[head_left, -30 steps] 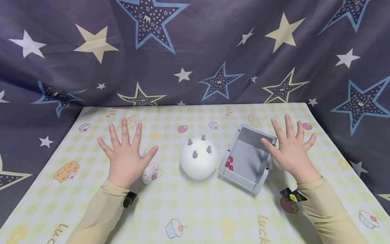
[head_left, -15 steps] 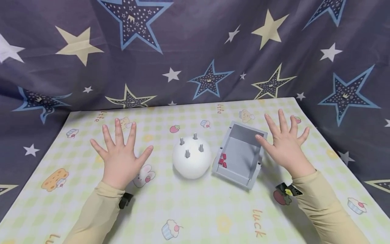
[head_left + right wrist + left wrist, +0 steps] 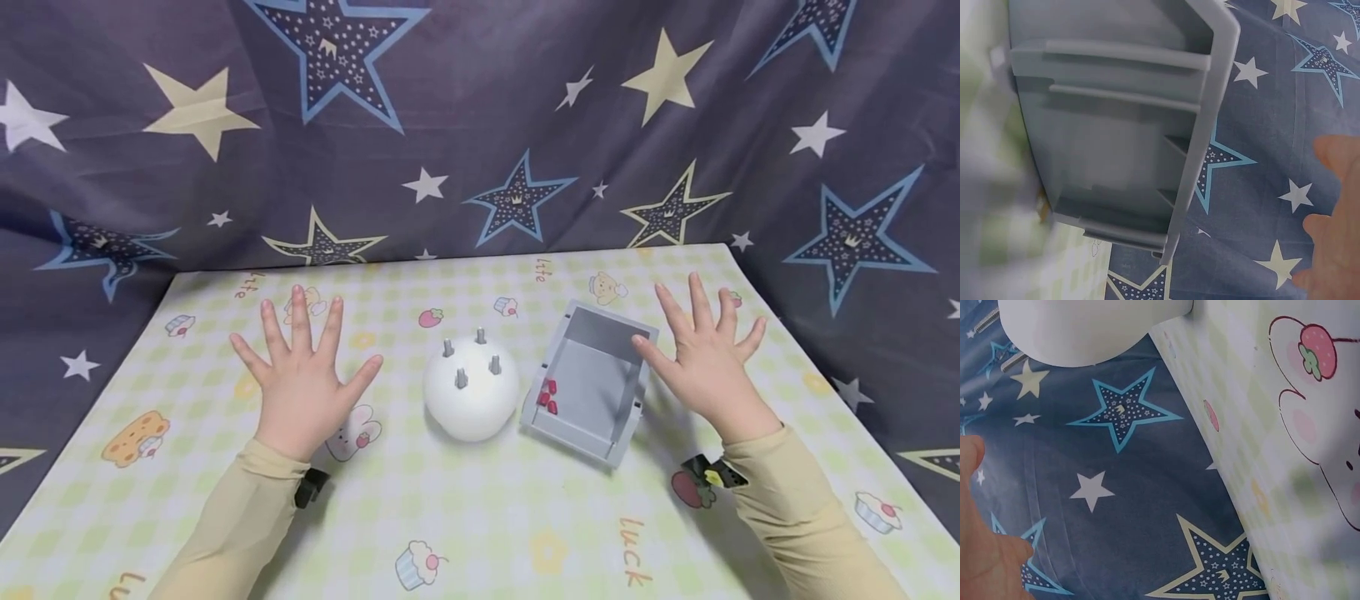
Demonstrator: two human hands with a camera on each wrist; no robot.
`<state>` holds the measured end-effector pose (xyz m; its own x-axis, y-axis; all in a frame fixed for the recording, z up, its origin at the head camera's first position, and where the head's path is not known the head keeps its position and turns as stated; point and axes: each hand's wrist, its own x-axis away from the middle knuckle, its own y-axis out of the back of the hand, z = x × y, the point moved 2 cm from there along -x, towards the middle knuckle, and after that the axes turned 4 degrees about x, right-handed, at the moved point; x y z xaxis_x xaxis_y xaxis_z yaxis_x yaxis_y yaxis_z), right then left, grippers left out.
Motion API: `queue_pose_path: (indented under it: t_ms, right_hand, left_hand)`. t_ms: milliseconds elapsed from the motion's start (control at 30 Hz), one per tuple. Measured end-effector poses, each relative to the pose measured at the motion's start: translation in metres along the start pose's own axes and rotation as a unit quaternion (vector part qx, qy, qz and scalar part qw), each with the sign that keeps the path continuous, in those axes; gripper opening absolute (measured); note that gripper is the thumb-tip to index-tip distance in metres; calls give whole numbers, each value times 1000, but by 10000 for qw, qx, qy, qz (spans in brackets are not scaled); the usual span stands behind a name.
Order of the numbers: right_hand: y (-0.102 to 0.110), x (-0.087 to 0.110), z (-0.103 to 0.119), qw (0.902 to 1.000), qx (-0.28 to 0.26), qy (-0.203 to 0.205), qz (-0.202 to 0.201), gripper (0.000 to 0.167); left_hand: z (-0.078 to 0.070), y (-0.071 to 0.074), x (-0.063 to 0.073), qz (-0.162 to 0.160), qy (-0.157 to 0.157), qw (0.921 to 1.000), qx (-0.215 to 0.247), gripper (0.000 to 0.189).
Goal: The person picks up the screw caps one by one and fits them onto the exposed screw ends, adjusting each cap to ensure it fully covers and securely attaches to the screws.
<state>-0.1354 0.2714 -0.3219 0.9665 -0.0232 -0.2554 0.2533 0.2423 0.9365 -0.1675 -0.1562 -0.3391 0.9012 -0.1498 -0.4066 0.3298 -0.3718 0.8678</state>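
Note:
A rounded white dome (image 3: 472, 404) stands at mid-table, with several grey threaded studs (image 3: 461, 379) sticking up from its top. Right of it sits a grey open bin (image 3: 592, 392), slightly turned, holding three small red pieces (image 3: 552, 407) along its left side. My left hand (image 3: 300, 396) is spread palm down, left of the dome, with nothing in it. Fingers also spread, my right hand (image 3: 708, 375) hovers by the bin's right side; its thumb overlaps the bin's rim in the head view. The left wrist view shows the dome (image 3: 1091, 331); the right wrist view shows the bin's outer wall (image 3: 1116, 150).
A checked tablecloth (image 3: 465, 517) printed with cartoon figures covers the table. Behind it and at both sides hangs a dark star-patterned curtain (image 3: 480, 108). Small black devices are strapped at the left wrist (image 3: 311, 487) and the right wrist (image 3: 712, 473).
The head view has shifted, moving the whole scene slightly left in the picture. Both hands stay spread, and the dome and bin keep their places on the cloth.

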Motion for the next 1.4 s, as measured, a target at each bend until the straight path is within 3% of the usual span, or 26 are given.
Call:
queue_pose_path:
  t_ms: [433, 500, 567, 633, 800, 967, 1067, 1167, 1233, 1333, 1400]
  right_hand:
    - [2, -1, 1, 9999, -65, 102, -51, 74]
    - [3, -1, 2, 9998, -101, 134, -54, 74]
    - [4, -2, 1, 9996, -229, 175, -36, 73]
    - [5, -3, -1, 9984, -525, 229, -9, 70]
    - [11, -8, -3, 9852, -1685, 277, 179, 60]
    - [15, -13, -3, 9658, -2538, -12, 534, 54]
    - [15, -15, -4, 9609, -2687, -138, 661, 52]
    - [15, -17, -5, 9553, -2855, -127, 760, 49]
    - [15, -20, -5, 9455, -3135, -93, 878, 45]
    - [16, -26, -4, 9178, -3787, -35, 1189, 30]
    - [18, -32, -3, 8900, -4322, -56, 1450, 20]
  left_hand:
    - [4, 8, -1, -2, -12, 9999, 100, 79]
    - [3, 11, -2, 224, -11, 9987, 458, 79]
    - [1, 11, -4, 675, 71, 9922, 1046, 78]
    - [-2, 11, -7, 1260, 217, 9768, 1720, 76]
    - [-5, 5, -14, 2405, 592, 9190, 3067, 66]
    - [-9, -7, -17, 3122, 777, 8520, 4129, 59]
    - [-14, -17, -20, 3435, 958, 8194, 4488, 59]
    - [-17, -27, -22, 3627, 1212, 8041, 4553, 59]
    - [-20, -33, -24, 3719, 1311, 7930, 4644, 60]
    - [-24, -39, -25, 3782, 1409, 7822, 4746, 60]
    - [-28, -41, -25, 3806, 1465, 7754, 4822, 59]
